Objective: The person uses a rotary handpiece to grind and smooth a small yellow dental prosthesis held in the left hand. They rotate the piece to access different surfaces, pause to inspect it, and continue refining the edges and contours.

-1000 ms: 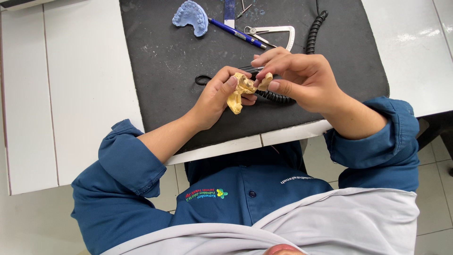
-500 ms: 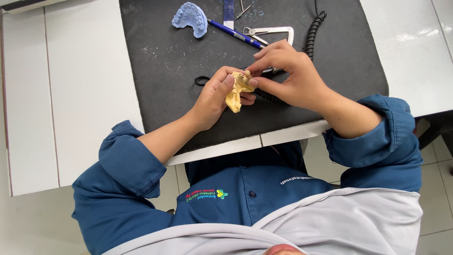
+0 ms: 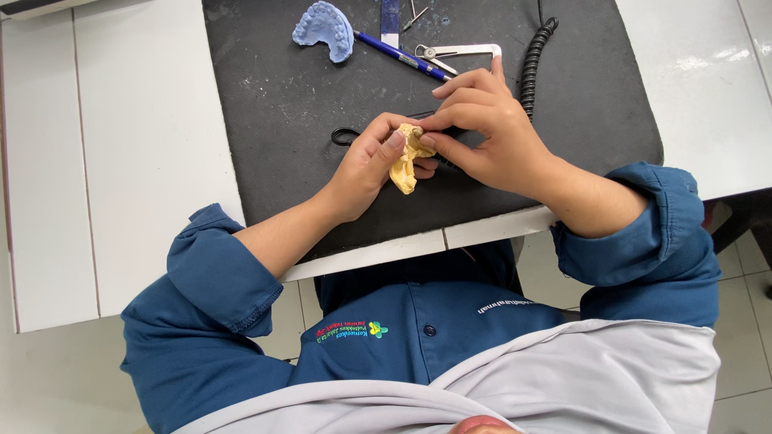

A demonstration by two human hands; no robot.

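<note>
Plaster-like yellow dental cast [image 3: 404, 163], which I judge rigid, light and chippable, sits above the black mat [image 3: 281, 120], my left hand [image 3: 366, 169] gripping its base, right hand [image 3: 490, 133] pinching its top.

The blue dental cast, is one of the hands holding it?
No, the blue dental cast lies alone at the far end of the black mat, while both hands grip a yellow cast.

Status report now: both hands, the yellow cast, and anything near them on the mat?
Left hand holds yellow dental cast. Right hand, fingers pinched at cast's top. Blue cast, pen, coiled cord lie apart on black mat.
</note>
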